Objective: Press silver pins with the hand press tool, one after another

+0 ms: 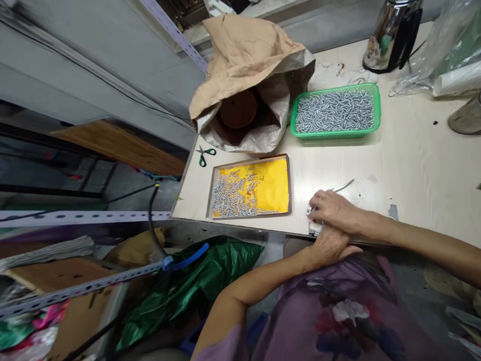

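Observation:
Both hands meet at the front edge of the pale table. My right hand (332,206) lies on top, its fingers bent closed over small metal parts (311,211); what exactly it grips is hidden. A thin curved metal piece (343,185) sticks out beyond its knuckles. Below it, my left hand (332,245) is partly covered, with its fingers out of sight and its thumb pointing right. Another small metal part (313,231) shows by the edge. Left of the hands is a shallow tray (289,188) with a yellow lining (272,190) and many small silver metal pins (231,198).
A green plastic basket (334,134) full of similar pins stands further back. Beside it an open brown paper sack (248,55) leans over the table. Green-handled scissors (205,154) lie at the left corner. A steel kettle (391,37) and clear plastic bags (447,55) occupy the back right.

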Demonstrator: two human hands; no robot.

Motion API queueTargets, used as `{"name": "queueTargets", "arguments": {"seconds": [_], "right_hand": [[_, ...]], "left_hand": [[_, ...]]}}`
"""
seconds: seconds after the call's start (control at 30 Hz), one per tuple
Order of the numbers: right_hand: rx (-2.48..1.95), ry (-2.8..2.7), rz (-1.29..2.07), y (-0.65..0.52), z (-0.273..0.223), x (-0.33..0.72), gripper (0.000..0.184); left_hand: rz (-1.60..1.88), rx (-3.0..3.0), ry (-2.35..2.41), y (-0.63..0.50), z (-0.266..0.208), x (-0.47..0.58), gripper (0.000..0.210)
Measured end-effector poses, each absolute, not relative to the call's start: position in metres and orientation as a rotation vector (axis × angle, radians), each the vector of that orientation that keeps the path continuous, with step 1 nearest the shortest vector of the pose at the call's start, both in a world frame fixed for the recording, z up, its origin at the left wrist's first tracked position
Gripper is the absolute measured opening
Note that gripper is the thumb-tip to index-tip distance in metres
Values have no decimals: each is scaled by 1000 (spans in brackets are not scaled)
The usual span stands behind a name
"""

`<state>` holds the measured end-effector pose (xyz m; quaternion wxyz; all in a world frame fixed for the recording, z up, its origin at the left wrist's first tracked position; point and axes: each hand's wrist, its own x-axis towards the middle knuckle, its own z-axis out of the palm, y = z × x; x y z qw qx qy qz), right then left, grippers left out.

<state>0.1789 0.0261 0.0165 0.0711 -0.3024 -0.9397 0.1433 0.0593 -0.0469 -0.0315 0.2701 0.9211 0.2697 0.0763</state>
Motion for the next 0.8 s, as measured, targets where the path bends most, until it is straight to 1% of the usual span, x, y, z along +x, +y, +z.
{"name": "queueTargets", "arguments": {"seconds": [0.03, 0.13, 0.23, 0.3, 0.4, 0.43, 0.5, 0.6, 0.7, 0.8], "right_hand": [[-809, -2857, 442, 23, 13, 169, 7], [-612, -2934, 393, 20, -6, 148, 15], [-532, -2932, 322, 24, -24, 140, 19], [-525, -2867, 309, 27, -30, 140, 20], [-583, -2730, 322, 32, -25, 144, 25], [-616, -2666, 336, 35, -19, 148, 26], [-705, -2492, 384, 48, -2, 156, 25], [-907, -2209, 431, 78, 27, 175, 21], [-1133, -2017, 336, 116, 49, 195, 18], [-1236, -1922, 252, 155, 63, 212, 19]], "left_hand": [[201, 2481, 684, -51, -33, 56, 46], [267, 2500, 594, -63, -37, 32, 31], [371, 2524, 754, -58, -31, -15, 25], [432, 2549, 928, -41, -21, -52, 26], [601, 2568, 1552, 2, -4, -98, 25], [591, 2566, 1690, 19, 0, -109, 24], [493, 2570, 1846, 50, 3, -123, 22], [229, 2594, 1868, 87, 0, -130, 22], [27, 2619, 1793, 107, -3, -130, 21], [-48, 2644, 1702, 114, -5, -132, 19]]}}
